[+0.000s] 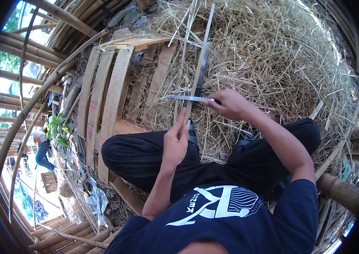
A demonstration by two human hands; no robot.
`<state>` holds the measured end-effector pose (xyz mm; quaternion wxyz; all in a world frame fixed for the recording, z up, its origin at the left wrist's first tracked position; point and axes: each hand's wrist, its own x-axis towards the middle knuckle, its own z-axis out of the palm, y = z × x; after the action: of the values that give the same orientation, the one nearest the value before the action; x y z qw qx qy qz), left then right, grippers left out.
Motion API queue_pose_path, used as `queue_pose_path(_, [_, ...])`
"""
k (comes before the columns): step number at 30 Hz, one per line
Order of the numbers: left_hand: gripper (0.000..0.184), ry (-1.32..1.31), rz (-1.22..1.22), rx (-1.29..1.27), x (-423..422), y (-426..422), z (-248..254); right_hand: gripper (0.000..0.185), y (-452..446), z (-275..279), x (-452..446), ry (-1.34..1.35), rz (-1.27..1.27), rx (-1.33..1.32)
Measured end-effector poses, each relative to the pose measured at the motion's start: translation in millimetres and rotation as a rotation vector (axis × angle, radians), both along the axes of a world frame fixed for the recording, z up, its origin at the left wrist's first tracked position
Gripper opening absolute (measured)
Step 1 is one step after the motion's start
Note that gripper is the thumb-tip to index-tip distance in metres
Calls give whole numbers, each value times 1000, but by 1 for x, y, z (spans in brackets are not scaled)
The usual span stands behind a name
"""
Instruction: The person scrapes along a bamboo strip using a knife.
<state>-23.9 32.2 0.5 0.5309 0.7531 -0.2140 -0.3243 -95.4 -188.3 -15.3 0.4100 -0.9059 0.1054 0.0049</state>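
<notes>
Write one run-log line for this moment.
left hand: on long strip | right hand: gripping knife | knife: across strip | nearby: straw, wooden slats

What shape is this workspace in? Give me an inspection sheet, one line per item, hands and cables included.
Surface: ground thickly covered with loose straw.
Job's things: long strip reaching out over the straw; knife crossing it, blade close to the left fingertips.
Clutter: wooden slats left of the strip, thin loose sticks beside it, crumpled plastic further left.
Left hand: holding the strip's near end.
Right hand: gripping the knife's handle.
Cables: nothing seen.
Surroundings: bamboo poles, leafy plant, another person off to the left.
</notes>
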Motion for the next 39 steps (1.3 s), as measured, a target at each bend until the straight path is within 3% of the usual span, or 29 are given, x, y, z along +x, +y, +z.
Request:
queue_pose_path(6, [19,-117,21,93,13,-19,-15,45,19,-1,-5,6,-2,-36])
queue_pose_path(10, [22,-361,-28,203,12,-24,-16,49,11,-4,-1,86,-5,-117])
queue_pose_path(18, [26,-233,-47,265,13,-11,-36,46,-4,-35,5,95,30,-267])
queue_pose_path(20, [21,-289,-25,230,10,-10,-36,45,-3,-47,4,43,37,-269])
queue_pose_path(22, [21,-253,-14,179,14,-13,-39,56,-14,-51,11,40,35,-326])
queue_pose_path(23, [21,-238,-18,140,13,-6,-38,51,-20,-53,11,24,66,-347])
queue_pose_path(25, [20,-82,-3,125,2,13,-16,37,-91,-65,-4,164,-730,-111])
queue_pose_path(27, [18,195,38,111,-3,47,2,54,-176,-59,-27,40,-893,-355])
queue_pose_path(28, [18,358,74,67,-5,53,4,61,-160,-9,-23,-64,-861,-357])
queue_pose_path(30, [18,344,130,61,3,45,1,50,-141,5,-4,-167,-758,-14])
queue_pose_path(32, [19,343,96,51,6,26,5,46,-84,9,6,-138,-557,159])
queue_pose_path(33, [19,252,51,34,9,17,3,47,-54,15,8,-85,-433,81])
queue_pose_path(34, [19,158,8,18,12,10,1,40,-35,18,11,141,-252,136])
queue_pose_path(36, [20,102,-18,22,14,4,-8,37,-3,20,10,41,-52,71])
queue_pose_path(39, [23,-24,-34,100,13,-5,-7,40,12,1,6,-108,28,21])
